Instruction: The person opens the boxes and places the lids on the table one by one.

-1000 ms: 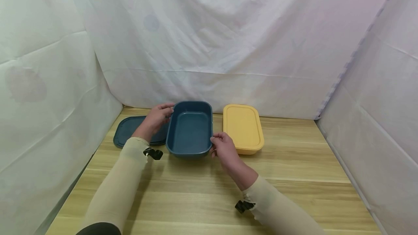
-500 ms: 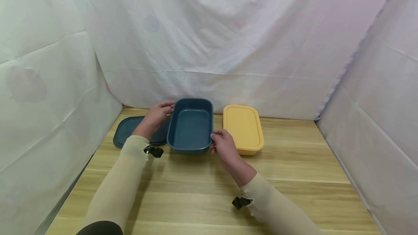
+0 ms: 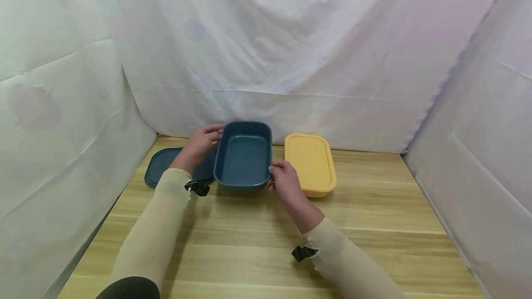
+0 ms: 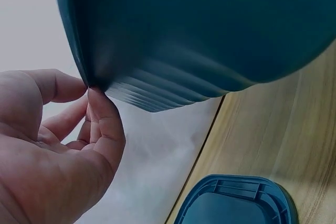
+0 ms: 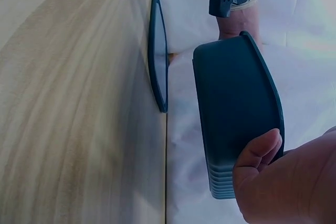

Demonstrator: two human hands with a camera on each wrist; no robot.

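A dark blue rectangular food container [image 3: 244, 160], lidless with nothing inside, is held above the table between both hands. My left hand [image 3: 201, 143] pinches its rim at the far left corner, thumb and forefinger meeting on the edge in the left wrist view. The right hand [image 3: 286, 182] pinches the rim at the near right side. In the right wrist view the container's underside [image 5: 231, 98] shows a gap from the tabletop. Its blue lid [image 3: 160, 166] lies on the table at the left, partly hidden under the left hand and the container.
A yellow container with its yellow lid on [image 3: 309, 163] stands just right of the blue one. The wooden table [image 3: 249, 253] ends at a white cloth backdrop [image 3: 266, 59] close behind. White cloth also hangs at both sides.
Both hands have raised the blue container a little and moved it slightly toward the backdrop. The lid and the yellow container stay where they were.
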